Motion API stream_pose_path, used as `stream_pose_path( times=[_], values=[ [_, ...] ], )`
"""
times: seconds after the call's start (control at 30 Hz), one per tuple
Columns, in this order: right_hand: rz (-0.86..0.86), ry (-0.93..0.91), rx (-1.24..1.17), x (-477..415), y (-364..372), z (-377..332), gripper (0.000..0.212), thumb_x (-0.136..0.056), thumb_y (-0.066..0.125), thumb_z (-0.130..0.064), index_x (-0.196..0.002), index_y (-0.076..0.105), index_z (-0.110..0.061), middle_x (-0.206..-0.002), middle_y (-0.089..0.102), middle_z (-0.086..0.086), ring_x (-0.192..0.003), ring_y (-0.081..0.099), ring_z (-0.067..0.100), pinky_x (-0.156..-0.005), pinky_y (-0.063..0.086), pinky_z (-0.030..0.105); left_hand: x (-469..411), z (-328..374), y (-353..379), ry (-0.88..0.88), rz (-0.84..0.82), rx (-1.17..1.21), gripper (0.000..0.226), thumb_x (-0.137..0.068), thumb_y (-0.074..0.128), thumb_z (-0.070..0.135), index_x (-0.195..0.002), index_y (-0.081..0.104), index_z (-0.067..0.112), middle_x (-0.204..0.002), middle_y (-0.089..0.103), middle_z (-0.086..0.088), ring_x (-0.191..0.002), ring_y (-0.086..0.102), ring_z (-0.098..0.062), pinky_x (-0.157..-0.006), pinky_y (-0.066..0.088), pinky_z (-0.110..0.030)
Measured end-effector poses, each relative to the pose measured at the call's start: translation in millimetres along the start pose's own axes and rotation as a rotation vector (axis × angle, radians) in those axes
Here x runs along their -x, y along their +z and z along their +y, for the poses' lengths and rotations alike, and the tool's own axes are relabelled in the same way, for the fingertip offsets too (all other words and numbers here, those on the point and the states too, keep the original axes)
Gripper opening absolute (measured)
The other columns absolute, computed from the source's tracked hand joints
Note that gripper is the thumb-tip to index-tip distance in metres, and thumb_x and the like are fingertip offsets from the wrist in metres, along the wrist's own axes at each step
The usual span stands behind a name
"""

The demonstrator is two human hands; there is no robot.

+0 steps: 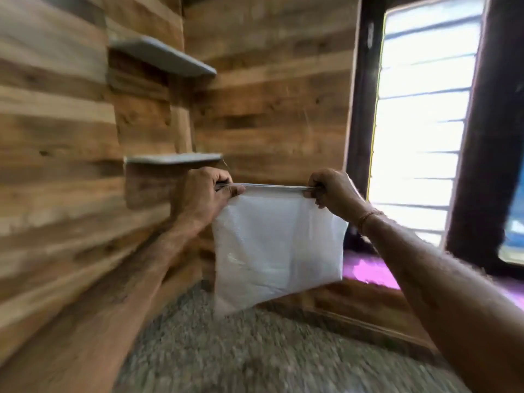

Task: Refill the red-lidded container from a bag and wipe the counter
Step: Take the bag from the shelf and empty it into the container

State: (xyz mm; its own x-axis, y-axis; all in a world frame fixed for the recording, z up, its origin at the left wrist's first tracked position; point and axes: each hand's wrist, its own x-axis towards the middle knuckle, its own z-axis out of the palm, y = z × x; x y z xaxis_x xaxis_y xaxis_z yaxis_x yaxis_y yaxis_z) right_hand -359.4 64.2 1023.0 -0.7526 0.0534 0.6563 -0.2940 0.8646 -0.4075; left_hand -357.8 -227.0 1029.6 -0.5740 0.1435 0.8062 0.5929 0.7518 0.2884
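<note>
A white translucent plastic bag (276, 245) hangs in the air in front of me above the speckled grey counter (255, 350). My left hand (202, 194) pinches its top left corner and my right hand (330, 190) pinches its top right corner, so the top edge is pulled taut between them. The bag looks flat, and its lower corner reaches down close to the counter. No red-lidded container is in view.
Wood-plank walls meet in a corner behind the bag. Two small grey corner shelves (173, 158) (167, 56) are fixed on the left wall. A bright barred window (419, 120) is on the right, with a purple cloth (368, 269) below it.
</note>
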Motion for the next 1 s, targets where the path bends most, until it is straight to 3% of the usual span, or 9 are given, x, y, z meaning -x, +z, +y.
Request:
stream_pose_path(
  times=[0.1,0.2,0.33,0.5,0.6,0.7,0.8,0.9,1.0],
  values=[
    [-0.102,0.079,-0.029,90.9,-9.9,48.7,0.026,-0.084,0.070,0.005,-0.066,0.061,-0.010,-0.061,0.060,-0.005,-0.042,0.060,-0.001,-0.044,0.051,0.022,89.2,37.6,38.2,-0.078,-0.144,0.033,0.041,-0.081,0.073,0.059,-0.070,0.069,0.020,-0.059,0.063,0.004,-0.057,0.059,-0.013,-0.048,0.035,-0.026],
    [-0.195,0.139,0.048,165.2,-11.5,89.0,0.020,-0.082,0.076,-0.001,-0.068,0.068,-0.013,-0.072,0.070,-0.001,-0.054,0.070,0.019,-0.049,0.058,0.032,165.5,66.6,70.0,-0.140,-0.263,0.034,0.042,-0.082,0.073,0.058,-0.069,0.069,0.019,-0.054,0.059,0.005,-0.053,0.056,-0.012,-0.047,0.032,-0.026],
    [-0.273,0.181,0.079,243.7,-18.2,135.0,0.041,-0.079,0.073,0.006,-0.059,0.060,-0.027,-0.077,0.074,0.006,-0.059,0.068,0.019,-0.054,0.054,0.025,247.4,110.2,98.6,-0.174,-0.351,-0.027,0.039,-0.081,0.075,0.057,-0.070,0.068,0.020,-0.052,0.055,0.007,-0.052,0.056,-0.011,-0.048,0.038,-0.027],
    [-0.321,0.250,-0.004,306.3,-8.5,175.1,0.053,-0.070,0.063,0.018,-0.054,0.055,-0.031,-0.070,0.072,0.010,-0.068,0.074,0.027,-0.058,0.060,0.043,322.2,132.4,120.4,-0.187,-0.458,-0.091,0.039,-0.083,0.071,0.060,-0.071,0.063,0.023,-0.063,0.066,0.006,-0.063,0.067,-0.017,-0.052,0.048,-0.030],
    [-0.396,0.287,-0.010,330.6,3.2,176.3,0.034,-0.073,0.067,0.011,-0.063,0.068,-0.022,-0.073,0.074,0.014,-0.068,0.072,0.028,-0.063,0.059,0.044,351.7,125.8,124.8,-0.218,-0.501,-0.105,0.039,-0.084,0.071,0.060,-0.076,0.067,0.022,-0.068,0.070,0.006,-0.066,0.070,-0.021,-0.052,0.050,-0.030],
    [-0.458,0.306,-0.007,351.3,19.3,176.6,0.018,-0.073,0.070,0.008,-0.070,0.075,-0.009,-0.074,0.075,0.012,-0.065,0.065,0.020,-0.065,0.058,0.044,371.0,119.7,126.1,-0.278,-0.526,-0.114,0.040,-0.082,0.075,0.058,-0.072,0.067,0.019,-0.062,0.066,0.008,-0.058,0.063,-0.017,-0.048,0.040,-0.025],
    [-0.389,0.301,-0.025,363.6,38.9,178.3,0.020,-0.067,0.083,0.003,-0.063,0.072,-0.013,-0.069,0.071,0.007,-0.061,0.061,0.019,-0.061,0.056,0.044,382.5,115.7,124.4,-0.344,-0.554,-0.075,0.039,-0.082,0.077,0.055,-0.068,0.066,0.020,-0.060,0.063,0.011,-0.053,0.056,-0.009,-0.045,0.028,-0.020],
    [-0.345,0.301,0.033,366.2,47.6,177.5,0.017,-0.068,0.089,-0.008,-0.066,0.074,-0.014,-0.072,0.063,0.000,-0.067,0.058,0.017,-0.062,0.046,0.030,381.1,109.6,117.6,-0.389,-0.611,-0.022,0.034,-0.085,0.075,0.052,-0.067,0.063,0.026,-0.059,0.060,0.016,-0.054,0.052,0.001,-0.045,0.025,-0.020],
    [-0.318,0.314,0.078,371.4,55.3,176.0,0.015,-0.072,0.087,-0.011,-0.070,0.073,-0.015,-0.078,0.062,-0.001,-0.072,0.060,0.018,-0.064,0.048,0.031,376.4,97.4,105.9,-0.419,-0.650,0.019,0.029,-0.083,0.077,0.051,-0.070,0.068,0.027,-0.061,0.060,0.015,-0.054,0.054,-0.006,-0.046,0.027,-0.020]
  ],
)
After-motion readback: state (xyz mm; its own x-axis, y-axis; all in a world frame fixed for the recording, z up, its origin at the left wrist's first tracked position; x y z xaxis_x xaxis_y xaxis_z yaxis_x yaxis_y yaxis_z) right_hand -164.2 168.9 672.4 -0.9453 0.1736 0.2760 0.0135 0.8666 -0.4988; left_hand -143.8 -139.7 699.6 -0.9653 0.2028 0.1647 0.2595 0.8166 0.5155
